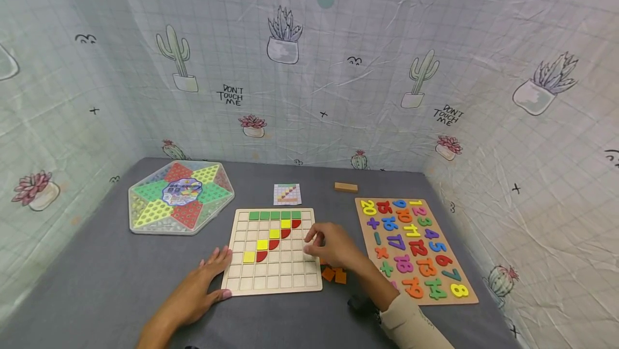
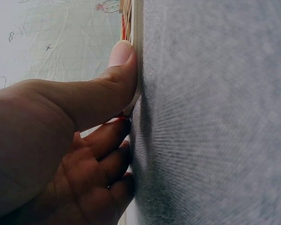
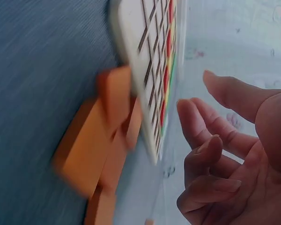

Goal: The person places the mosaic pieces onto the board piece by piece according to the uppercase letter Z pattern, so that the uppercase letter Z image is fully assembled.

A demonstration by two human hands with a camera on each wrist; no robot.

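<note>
A wooden grid board (image 1: 278, 280) lies in the middle of the table. Green squares (image 1: 275, 215) fill part of its far row; yellow squares (image 1: 262, 245) and red quarter-round pieces (image 1: 273, 244) run diagonally below. At the board's near left corner rests my left hand (image 1: 200, 284), fingers along the left edge and thumb (image 2: 124, 61) against its side. Over the right edge hovers my right hand (image 1: 333, 244), thumb and forefinger apart, other fingers loosely bent, nothing between them. Several orange pieces (image 3: 84, 145) lie in a pile beside the board, partly hidden by the right hand.
Behind the board lies a small pattern card (image 1: 287, 194), with a narrow wooden block (image 1: 346, 187) to its right. A number board (image 1: 418, 252) occupies the right side. A hexagonal game box (image 1: 181, 197) sits at the far left. Printed cloth (image 1: 309, 80) surrounds the table.
</note>
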